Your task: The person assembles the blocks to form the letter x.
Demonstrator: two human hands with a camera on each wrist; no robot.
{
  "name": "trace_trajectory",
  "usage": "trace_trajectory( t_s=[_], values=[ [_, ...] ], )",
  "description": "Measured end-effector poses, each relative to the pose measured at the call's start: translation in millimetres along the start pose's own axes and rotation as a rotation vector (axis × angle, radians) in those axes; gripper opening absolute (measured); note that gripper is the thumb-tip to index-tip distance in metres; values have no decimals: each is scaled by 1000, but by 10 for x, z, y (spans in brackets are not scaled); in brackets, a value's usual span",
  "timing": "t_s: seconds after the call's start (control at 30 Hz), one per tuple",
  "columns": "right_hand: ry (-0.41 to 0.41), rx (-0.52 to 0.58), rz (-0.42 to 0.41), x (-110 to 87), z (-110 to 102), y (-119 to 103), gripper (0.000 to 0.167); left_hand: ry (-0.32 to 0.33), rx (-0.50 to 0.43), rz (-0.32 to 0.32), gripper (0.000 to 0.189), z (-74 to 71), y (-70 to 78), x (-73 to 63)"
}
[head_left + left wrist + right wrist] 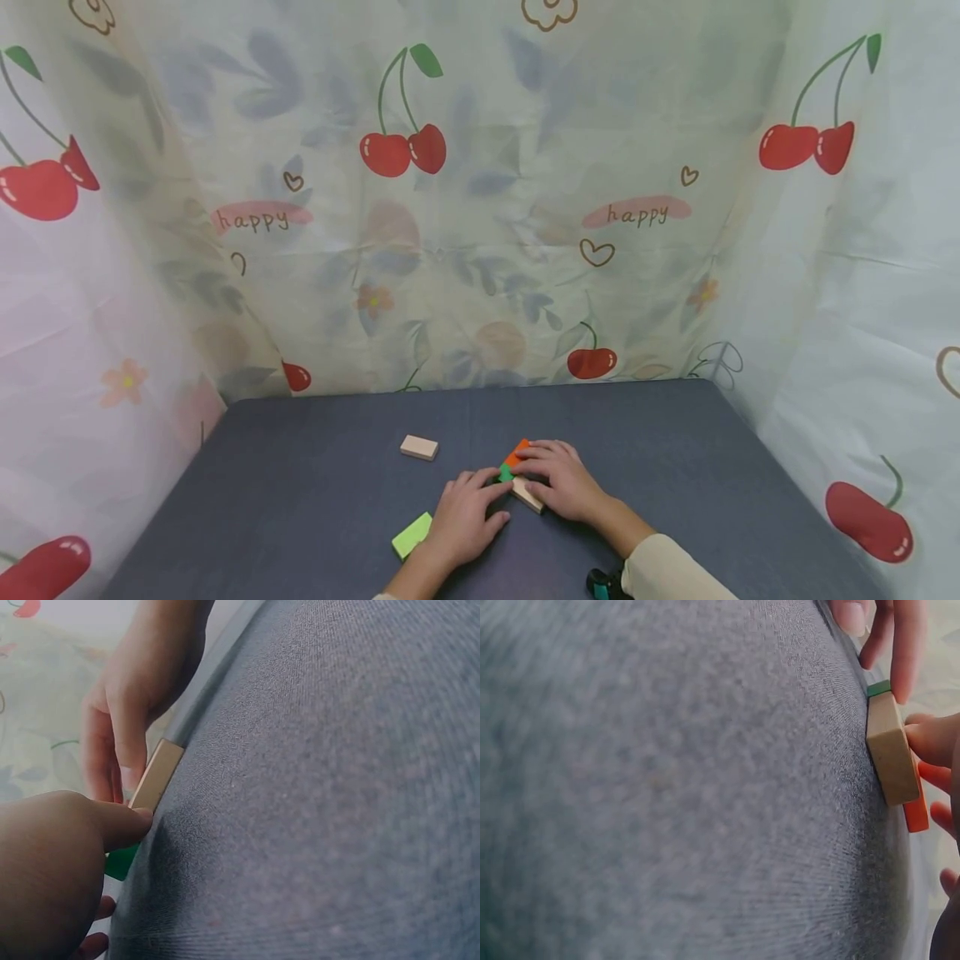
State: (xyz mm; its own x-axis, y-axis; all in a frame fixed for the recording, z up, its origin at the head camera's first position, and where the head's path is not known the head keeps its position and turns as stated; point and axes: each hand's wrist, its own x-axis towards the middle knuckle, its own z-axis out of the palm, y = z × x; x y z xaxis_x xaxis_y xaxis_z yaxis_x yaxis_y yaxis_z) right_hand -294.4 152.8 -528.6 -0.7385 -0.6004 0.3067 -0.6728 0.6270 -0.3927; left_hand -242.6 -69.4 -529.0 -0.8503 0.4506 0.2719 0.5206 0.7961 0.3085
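Toward the front of the dark table, a green block (506,474), an orange block (517,454) and a plain wooden block (527,496) meet at an angle, green at the corner. My left hand (465,517) reaches in from the left, its extended index finger touching the end of the wooden block beside the green one. From the right, my right hand (562,479) has its thumb at the wooden block (892,769) and fingers over the orange block (916,814), partly covering it. In the left wrist view, the green block (120,864) shows below my left finger.
Farther back on the left lies another pale wooden block (419,447). A lime-green block (412,535) sits by my left wrist, partly covered by it. A black and teal object (602,585) is at my right cuff. Patterned curtains (480,250) surround the table (300,500).
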Motion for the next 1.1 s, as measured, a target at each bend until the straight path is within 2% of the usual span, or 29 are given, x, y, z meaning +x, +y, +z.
trace_trajectory(
  t_s=[0.43,0.7,0.87,1.1],
  values=[
    [28,34,-43,32,29,4,27,23,-4,17,39,22,-6,15],
    [19,39,-49,30,42,5,27,-24,-22,16,44,8,-12,-18],
    [13,34,-42,27,48,16,26,-51,-89,15,46,-9,-28,-48],
    [21,52,-53,35,42,4,27,-38,-197,-10,43,-85,-81,-55]
  ],
)
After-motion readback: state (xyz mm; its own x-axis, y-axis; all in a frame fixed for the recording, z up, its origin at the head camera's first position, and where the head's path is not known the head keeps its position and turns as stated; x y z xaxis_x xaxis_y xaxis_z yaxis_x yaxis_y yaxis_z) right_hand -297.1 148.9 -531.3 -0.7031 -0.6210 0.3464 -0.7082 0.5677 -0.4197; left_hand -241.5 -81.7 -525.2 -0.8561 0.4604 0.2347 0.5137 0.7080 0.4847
